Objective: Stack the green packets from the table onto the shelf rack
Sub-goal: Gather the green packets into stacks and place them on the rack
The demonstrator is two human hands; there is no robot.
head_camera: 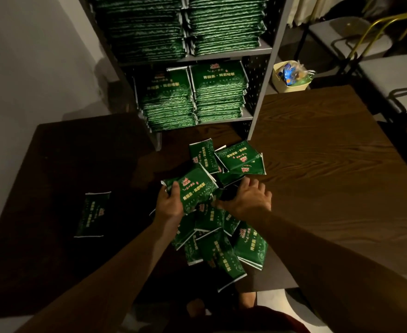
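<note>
- Between the two hands, over the middle of the table, sat a loose heap of green packets, overlapping at every angle.
- The left hand gripped one packet by its near-left corner, thumb on the printed face and fingers curled beneath, its far end tipped up off the heap.
- The right hand was spread palm-down with fingers nearly straight, holding nothing; whether it touched the packets below could not be told.
- Beyond the hands, two more packets lay flat near the foot of the shelf rack; far to the left of the left hand a lone packet lay apart in shadow.
- The packets looked light, soft and slightly puffy, with glossy film and flat sealed ends, so they would likely bend under a pinch and slide over one another; taking one by a long edge or across its width seemed steadier than by a corner.
- Ahead of the hands, the rack's lower shelf held two neat stacks with room above them; the upper shelf looked packed full.
- The shelf board above the lower stacks and the rack's right upright limited the way in, so a packet would probably need to go in flat.
- Off to the right beyond the table stood a small pale bin and metal-framed chairs, clear of the work.
</note>
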